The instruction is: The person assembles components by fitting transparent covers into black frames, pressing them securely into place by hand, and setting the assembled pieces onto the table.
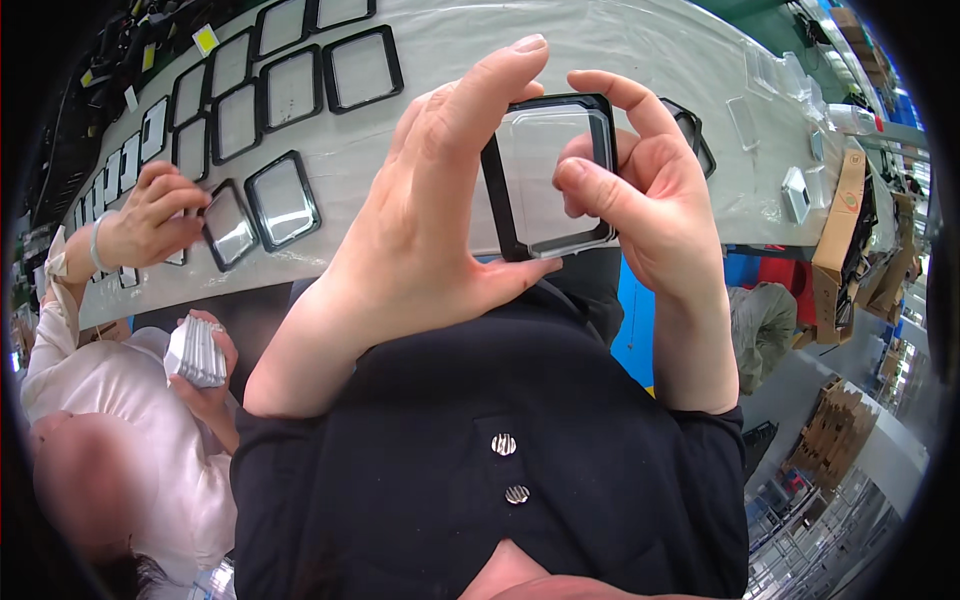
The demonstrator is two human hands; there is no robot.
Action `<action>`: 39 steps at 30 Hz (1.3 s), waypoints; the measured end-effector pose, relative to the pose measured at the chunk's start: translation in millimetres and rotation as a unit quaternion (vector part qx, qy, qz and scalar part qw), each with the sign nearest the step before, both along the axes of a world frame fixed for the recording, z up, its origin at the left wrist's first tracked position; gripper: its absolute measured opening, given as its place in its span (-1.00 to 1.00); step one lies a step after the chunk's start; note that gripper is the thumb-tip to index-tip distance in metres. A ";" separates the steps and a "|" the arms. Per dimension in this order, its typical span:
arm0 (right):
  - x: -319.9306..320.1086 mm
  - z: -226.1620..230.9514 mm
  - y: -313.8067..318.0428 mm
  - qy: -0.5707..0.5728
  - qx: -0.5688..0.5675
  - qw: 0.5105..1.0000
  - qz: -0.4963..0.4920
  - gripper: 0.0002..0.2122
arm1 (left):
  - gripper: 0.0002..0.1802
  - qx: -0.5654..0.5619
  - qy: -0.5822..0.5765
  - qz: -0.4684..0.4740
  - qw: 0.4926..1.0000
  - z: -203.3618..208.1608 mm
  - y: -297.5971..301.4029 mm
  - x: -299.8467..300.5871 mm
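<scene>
Up in front of my chest is a rectangular black frame with a clear plastic panel set in it. My left hand holds its left side, thumb under the lower corner and fingers at the upper corner. My right hand closes on the right side of the frame; its thumb lies across the clear panel and the index finger arches over the top right corner. Some of its fingertips show through the panel or behind the edge. Another black frame lies on the table, partly hidden behind my right hand.
Several black frames lie in rows on the covered table. At left, a co-worker's hand reaches to a frame; their other hand holds a stack of white pieces. Clear plastic pieces and a cardboard box are at right.
</scene>
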State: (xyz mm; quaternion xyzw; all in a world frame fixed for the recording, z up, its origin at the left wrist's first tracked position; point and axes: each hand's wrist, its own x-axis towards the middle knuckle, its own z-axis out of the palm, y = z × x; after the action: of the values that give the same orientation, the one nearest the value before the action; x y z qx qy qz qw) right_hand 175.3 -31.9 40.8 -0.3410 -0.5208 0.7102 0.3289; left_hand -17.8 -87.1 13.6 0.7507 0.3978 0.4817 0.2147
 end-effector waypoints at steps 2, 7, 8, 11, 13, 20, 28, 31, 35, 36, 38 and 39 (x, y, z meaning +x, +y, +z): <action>-1.1 1.7 -2.9 0.005 -0.004 1.000 0.026 -0.42 | 0.37 -0.010 -0.003 0.003 1.000 3.6 -2.7 -0.1; -5.9 2.0 -7.4 -0.001 -0.012 1.000 0.000 -0.40 | 0.40 -0.022 0.015 0.009 1.000 11.5 -6.0 0.4; -6.1 3.1 -8.8 -0.006 -0.002 1.000 -0.004 -0.39 | 0.41 -0.024 0.020 0.011 0.999 12.4 -7.0 0.8; -5.9 6.1 -10.0 -0.014 0.011 1.000 -0.015 -0.39 | 0.41 -0.030 0.016 0.010 0.999 13.5 -8.4 1.1; -5.0 6.3 -9.4 -0.018 0.016 0.999 -0.022 -0.38 | 0.41 -0.029 0.024 0.007 0.999 15.1 -8.0 0.4; -4.7 7.9 -4.8 -0.024 0.001 1.000 -0.009 -0.37 | 0.43 -0.025 0.016 0.003 1.000 13.4 -6.6 1.2; -9.8 -3.4 -0.2 -0.025 -0.017 0.999 0.012 -0.38 | 0.41 -0.032 -0.017 0.011 0.999 -0.8 -9.6 -0.2; -16.9 -34.4 4.4 -0.143 0.087 0.986 -0.002 -0.33 | 0.38 -0.061 -0.012 0.038 0.997 -25.0 -5.2 -3.3; -13.1 -58.1 -5.9 -0.349 0.551 0.757 -0.041 -0.36 | 0.28 -0.080 -0.014 0.094 0.992 -55.6 -3.8 -10.6; -10.5 -58.4 -11.8 -0.346 0.550 0.759 -0.035 -0.36 | 0.27 -0.081 0.039 0.110 0.990 -57.8 -3.3 -13.6; -6.4 -61.3 -22.8 -0.447 0.584 0.671 0.094 -0.47 | 0.26 -0.084 0.090 0.123 0.985 -62.0 -2.7 -15.9; -6.3 -75.3 -27.8 -0.458 0.569 0.676 0.099 -0.50 | 0.25 -0.094 0.101 0.125 0.983 -64.4 -2.7 -16.0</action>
State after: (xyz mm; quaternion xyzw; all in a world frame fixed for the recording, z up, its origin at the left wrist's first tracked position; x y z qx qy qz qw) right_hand 168.9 -59.8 -34.5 -0.3163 -0.9406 0.0601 0.1075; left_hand -33.8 -89.7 -50.8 0.7166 0.5514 0.3866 0.1814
